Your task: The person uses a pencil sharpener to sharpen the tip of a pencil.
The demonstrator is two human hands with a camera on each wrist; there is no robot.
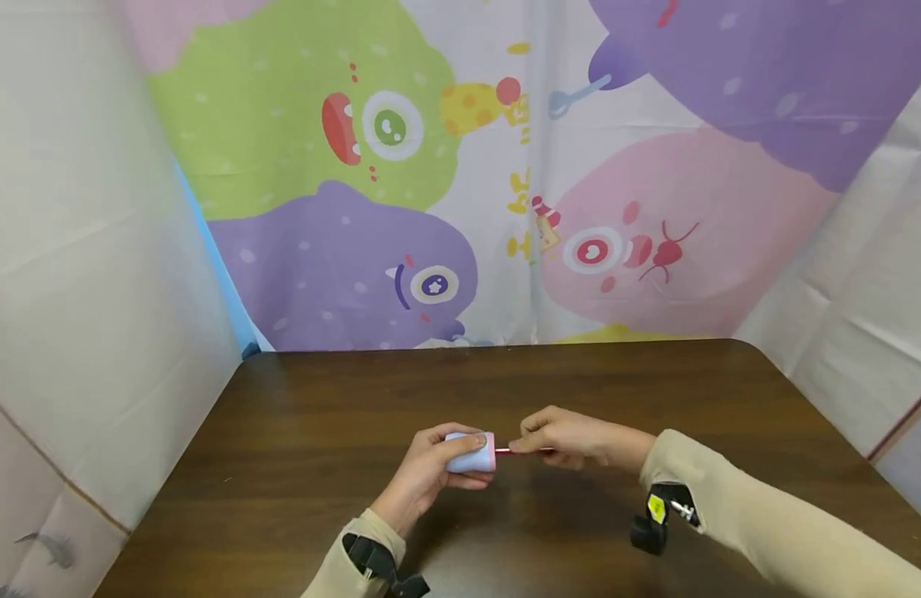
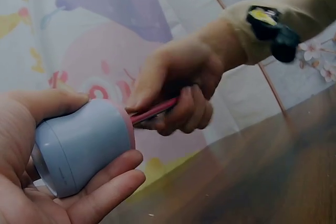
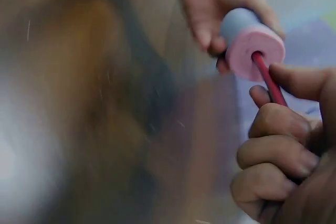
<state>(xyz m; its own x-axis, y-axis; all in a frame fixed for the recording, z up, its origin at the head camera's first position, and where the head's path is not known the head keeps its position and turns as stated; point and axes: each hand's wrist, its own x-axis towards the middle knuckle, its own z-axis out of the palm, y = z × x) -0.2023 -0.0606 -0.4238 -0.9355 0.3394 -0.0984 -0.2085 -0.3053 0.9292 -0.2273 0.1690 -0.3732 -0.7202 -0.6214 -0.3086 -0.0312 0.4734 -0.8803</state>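
My left hand (image 1: 427,467) grips a light-blue pencil sharpener (image 2: 89,142), thumb on one side and fingers on the other. Its pink end face (image 3: 244,59) has a round hole and points toward my right hand (image 1: 572,436). A red pencil (image 3: 270,83) goes into that hole, its tip hidden inside. My right hand pinches the pencil close to the sharpener, with the other fingers curled around its shaft. Both hands are above the brown table, near the middle of the head view.
The dark wood table (image 1: 340,390) extends on all sides beneath the hands. Behind it hangs a curtain (image 1: 497,299) printed with cartoon monsters, and pale cloth walls (image 1: 94,208) stand at the sides. Each sleeve carries a black wrist mount (image 1: 649,531).
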